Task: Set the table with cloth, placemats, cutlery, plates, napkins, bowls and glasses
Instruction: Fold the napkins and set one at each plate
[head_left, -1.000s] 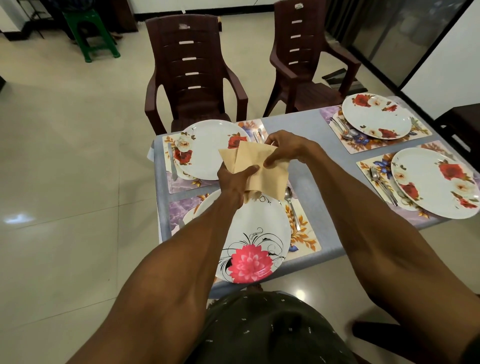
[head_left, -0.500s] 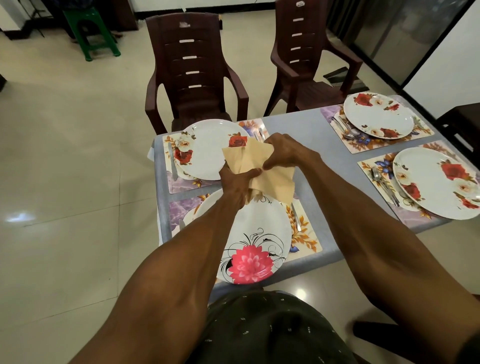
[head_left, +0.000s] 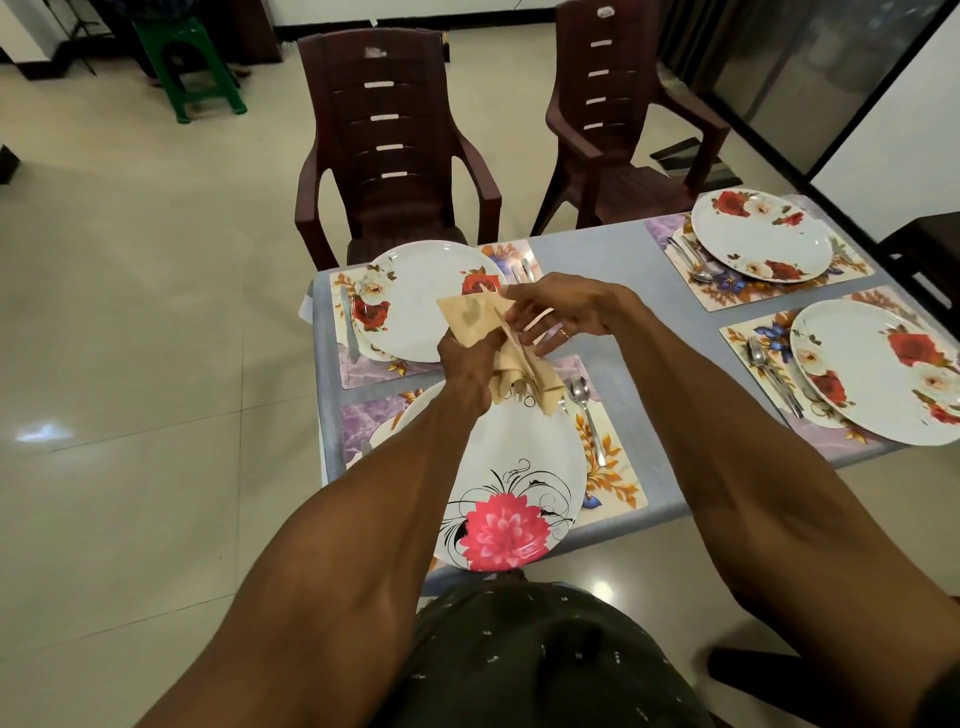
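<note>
Gripping beige napkin (head_left: 475, 319) in left hand (head_left: 470, 358), right hand (head_left: 563, 312) pinching its edge

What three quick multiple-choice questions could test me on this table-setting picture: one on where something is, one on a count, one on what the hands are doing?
1. Where does the spoon by the nearest plate lie?
A. On the floor
B. On the placemat, to the plate's right
C. On a chair seat

2. How many plates are on the table?
A. Two
B. Four
C. Six

3. What are the hands doing?
A. Both hold a tan napkin above the table
B. Both rest flat on the table
C. One lifts a glass

Answers:
1 B: the spoon lies on the flowered mat just right of the pink-flower plate.
2 B: two plates lie at the near end and two at the far right.
3 A: the left hand grips the napkin low down while the right hand pinches its upper edge.
</note>
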